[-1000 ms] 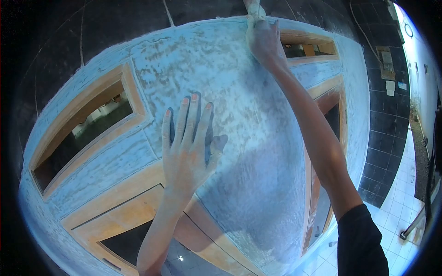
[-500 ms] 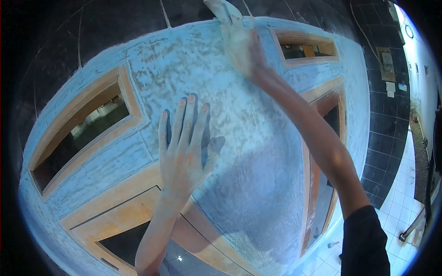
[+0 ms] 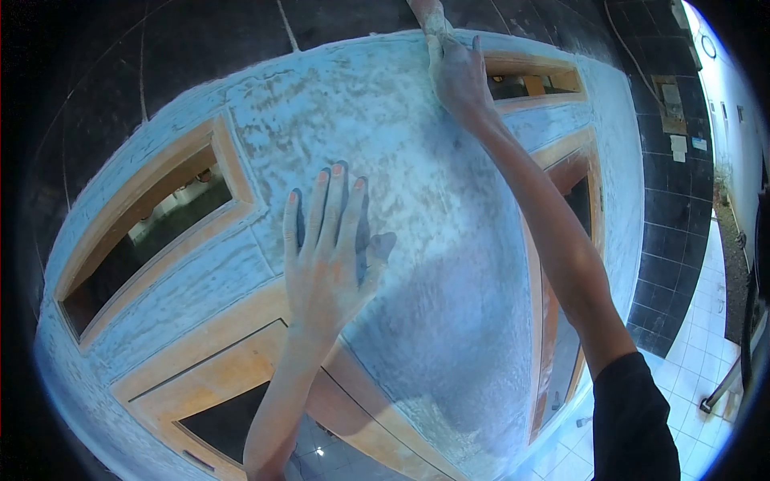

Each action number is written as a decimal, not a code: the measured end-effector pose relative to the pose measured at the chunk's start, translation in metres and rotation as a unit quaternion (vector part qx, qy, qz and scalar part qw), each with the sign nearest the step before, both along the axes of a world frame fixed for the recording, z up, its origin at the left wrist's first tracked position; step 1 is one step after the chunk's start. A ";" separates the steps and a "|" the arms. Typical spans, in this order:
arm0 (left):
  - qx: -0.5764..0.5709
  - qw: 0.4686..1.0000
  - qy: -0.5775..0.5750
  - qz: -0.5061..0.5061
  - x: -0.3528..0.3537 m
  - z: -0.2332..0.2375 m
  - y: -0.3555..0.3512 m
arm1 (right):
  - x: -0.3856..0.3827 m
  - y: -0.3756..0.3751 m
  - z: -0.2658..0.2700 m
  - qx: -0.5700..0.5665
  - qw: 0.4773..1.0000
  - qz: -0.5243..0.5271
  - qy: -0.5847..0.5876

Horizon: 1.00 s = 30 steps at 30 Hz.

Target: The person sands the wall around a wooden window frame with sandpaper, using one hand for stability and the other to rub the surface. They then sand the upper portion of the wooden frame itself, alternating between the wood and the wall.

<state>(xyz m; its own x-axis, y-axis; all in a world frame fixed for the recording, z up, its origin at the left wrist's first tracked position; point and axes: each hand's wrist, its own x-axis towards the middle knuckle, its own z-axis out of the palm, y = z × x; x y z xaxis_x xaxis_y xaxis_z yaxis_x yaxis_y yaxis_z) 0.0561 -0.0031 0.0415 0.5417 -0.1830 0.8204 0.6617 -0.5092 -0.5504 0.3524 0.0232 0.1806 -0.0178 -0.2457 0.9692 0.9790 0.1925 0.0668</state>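
Note:
My left hand (image 3: 325, 272) lies flat with its fingers stretched out against the patchy blue-and-white wall (image 3: 385, 152). Pale dust coats its skin. Higher up, near the wall's top edge, my right hand (image 3: 464, 80) grips what looks like a folded piece of sandpaper (image 3: 427, 11), which sticks out past its fingers. The sandpaper is dusty, and most of it is hidden by the hand. Just right of that hand is a small wood-framed opening (image 3: 533, 82).
Another wood-framed opening (image 3: 152, 220) is at the left. Below are a wooden door frame (image 3: 216, 361) and a second frame (image 3: 539, 361) at the right. Dark tiles (image 3: 216, 40) border the wall above. White floor tiles (image 3: 690, 369) and a brush-like object (image 3: 584, 422) show at lower right.
My right hand has moved right along the wall's top, carrying the sandpaper towards the small opening. My left hand stays flat in about the same place on the wall.

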 end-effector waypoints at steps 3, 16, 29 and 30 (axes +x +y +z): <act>-0.010 1.000 -0.003 -0.001 0.003 -0.001 -0.002 | -0.004 0.039 0.014 0.014 0.994 0.106 -0.024; -0.024 1.000 0.010 -0.003 0.001 0.000 -0.005 | -0.075 -0.003 0.002 0.052 0.998 0.019 0.040; -0.019 1.000 0.011 -0.022 -0.001 0.001 -0.002 | -0.084 -0.014 -0.001 0.000 1.000 -0.008 0.012; -0.019 1.000 0.012 -0.022 -0.001 0.000 -0.001 | -0.055 -0.009 -0.005 0.035 0.999 0.020 0.017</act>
<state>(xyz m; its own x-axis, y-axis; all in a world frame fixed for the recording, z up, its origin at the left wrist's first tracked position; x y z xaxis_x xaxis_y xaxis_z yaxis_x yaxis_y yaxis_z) 0.0554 -0.0044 0.0416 0.5527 -0.1762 0.8145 0.6258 -0.5578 -0.5452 0.2970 0.0137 0.1755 0.0272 -0.3127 0.9494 0.9724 0.2285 0.0474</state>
